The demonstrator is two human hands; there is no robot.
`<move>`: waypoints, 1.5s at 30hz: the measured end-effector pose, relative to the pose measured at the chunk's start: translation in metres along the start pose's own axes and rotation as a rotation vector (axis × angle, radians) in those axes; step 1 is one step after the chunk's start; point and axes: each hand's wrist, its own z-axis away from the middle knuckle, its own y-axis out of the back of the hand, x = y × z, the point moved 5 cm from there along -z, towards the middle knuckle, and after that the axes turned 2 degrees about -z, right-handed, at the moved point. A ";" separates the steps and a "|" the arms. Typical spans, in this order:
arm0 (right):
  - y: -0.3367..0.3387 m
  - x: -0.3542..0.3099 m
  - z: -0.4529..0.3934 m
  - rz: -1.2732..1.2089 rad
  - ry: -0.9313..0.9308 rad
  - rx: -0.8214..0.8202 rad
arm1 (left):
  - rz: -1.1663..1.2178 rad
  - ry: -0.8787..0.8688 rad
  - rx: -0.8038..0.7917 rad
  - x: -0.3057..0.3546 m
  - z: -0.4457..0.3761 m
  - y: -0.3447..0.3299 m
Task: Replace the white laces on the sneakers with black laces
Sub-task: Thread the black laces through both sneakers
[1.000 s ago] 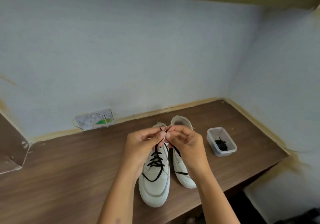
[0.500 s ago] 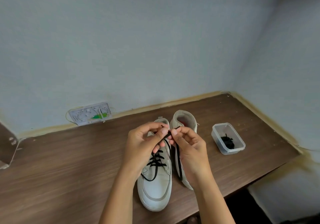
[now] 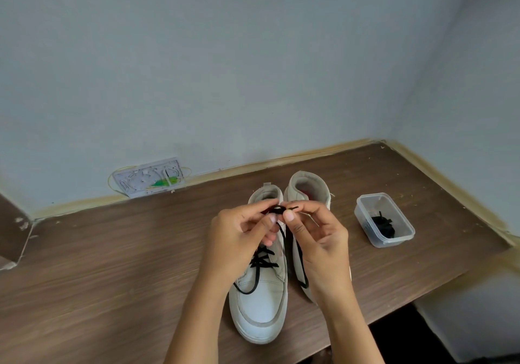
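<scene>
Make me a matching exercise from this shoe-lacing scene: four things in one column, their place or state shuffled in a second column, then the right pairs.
Things
1. left sneaker
2. plastic container
3. wall plate
4. right sneaker

Places or states
A. on the wall, just above the tabletop's back edge
B. black lace crossed through its eyelets, ends pinched above it by the left hand and right hand
C. at the right of the table, a dark bundle inside
D. mostly hidden behind the right hand, its opening showing

Pairs: 1-B, 2-C, 3-A, 4-D
</scene>
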 end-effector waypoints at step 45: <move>0.025 0.013 -0.002 0.965 0.284 0.161 | -0.465 -0.050 0.589 -0.026 0.000 0.060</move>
